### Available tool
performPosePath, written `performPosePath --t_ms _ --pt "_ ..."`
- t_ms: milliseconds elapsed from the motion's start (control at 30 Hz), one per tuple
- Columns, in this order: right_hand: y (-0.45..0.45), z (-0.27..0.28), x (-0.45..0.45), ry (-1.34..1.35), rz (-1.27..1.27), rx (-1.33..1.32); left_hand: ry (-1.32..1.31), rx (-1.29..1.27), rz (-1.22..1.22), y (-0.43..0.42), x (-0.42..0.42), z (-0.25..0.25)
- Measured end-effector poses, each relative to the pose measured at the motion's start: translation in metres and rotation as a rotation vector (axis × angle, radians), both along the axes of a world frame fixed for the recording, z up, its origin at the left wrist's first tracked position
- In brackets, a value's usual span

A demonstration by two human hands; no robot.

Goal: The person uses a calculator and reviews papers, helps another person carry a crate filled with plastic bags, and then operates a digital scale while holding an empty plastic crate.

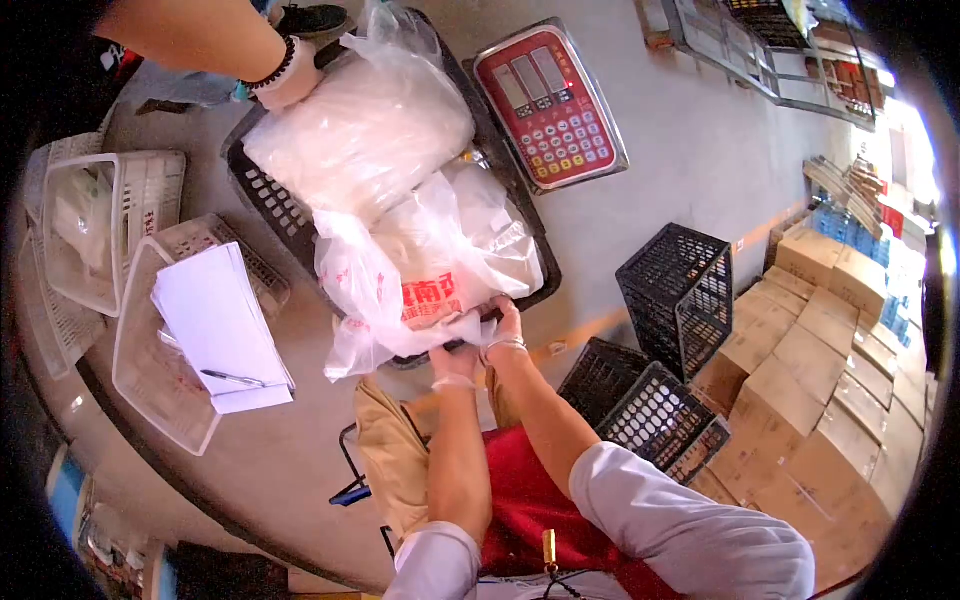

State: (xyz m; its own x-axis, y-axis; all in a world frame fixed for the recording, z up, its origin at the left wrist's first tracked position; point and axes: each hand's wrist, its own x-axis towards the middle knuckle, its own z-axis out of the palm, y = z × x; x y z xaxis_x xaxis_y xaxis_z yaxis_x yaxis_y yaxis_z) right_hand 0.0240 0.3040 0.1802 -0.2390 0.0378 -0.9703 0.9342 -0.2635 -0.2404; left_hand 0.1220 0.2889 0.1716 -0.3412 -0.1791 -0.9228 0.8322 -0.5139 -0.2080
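Note:
A black crate [243,172] stands in front of me, filled with white plastic bags. The nearest bag [385,285] has red printing and hangs over the crate's near edge. My right hand [507,322] is closed on the loose plastic of this bag, by the near right corner of the crate. Beside it, my left hand [453,364] is at the near edge, under the hanging plastic; its fingers are mostly hidden. Both wrists show clear glove cuffs. Another person's gloved hand [290,82] rests at the far bag [370,125], fingers partly hidden.
A red scale display [550,105] with a keypad lies right of the crate. To the left, papers [215,310] and a pen [232,378] lie on a clear plastic basket [135,370]. Black crates [680,290] and stacked cartons [800,380] stand on the right.

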Motion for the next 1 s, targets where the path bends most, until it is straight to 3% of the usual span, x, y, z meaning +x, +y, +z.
performPosePath --t_ms 33,100,200,267,500,567,700,767,800,867,933,1000 --pt "0.002 0.003 0.004 0.002 -0.009 -0.119 -0.142 -0.147 -0.209 0.020 0.016 -0.027" --pt "0.011 -0.002 0.009 0.020 0.068 -0.269 -0.129 -0.096 -0.134 0.018 0.020 -0.020" --pt "0.010 0.013 0.023 -0.028 0.047 -0.100 -0.114 -0.041 -0.063 0.016 0.025 0.003" --pt "0.012 0.028 0.051 -0.077 -0.028 -0.180 -0.135 -0.027 -0.063 0.010 0.043 0.021" --pt "0.002 0.149 0.135 -0.191 -0.084 -0.244 -0.204 -0.063 -0.100 -0.016 0.121 0.167" --pt "-0.003 0.195 0.148 -0.228 -0.084 -0.214 -0.289 -0.234 -0.286 -0.013 0.144 0.207" --pt "0.001 0.281 0.168 -0.331 -0.151 -0.221 -0.259 -0.258 -0.344 -0.017 0.169 0.306" --pt "0.007 0.322 0.175 -0.354 -0.204 -0.229 -0.356 -0.363 -0.589 -0.015 0.173 0.369" --pt "0.009 0.308 0.175 -0.395 -0.226 -0.236 -0.339 -0.375 -0.603 -0.018 0.175 0.351" --pt "0.012 0.340 0.171 -0.467 -0.259 -0.300 -0.201 -0.295 -0.496 -0.013 0.183 0.378" --pt "0.020 0.368 0.166 -0.589 -0.303 -0.210 -0.271 -0.315 -0.605 -0.002 0.197 0.384" --pt "0.051 0.356 0.173 -0.566 -0.297 -0.353 -0.382 -0.551 -0.933 0.029 0.200 0.390"
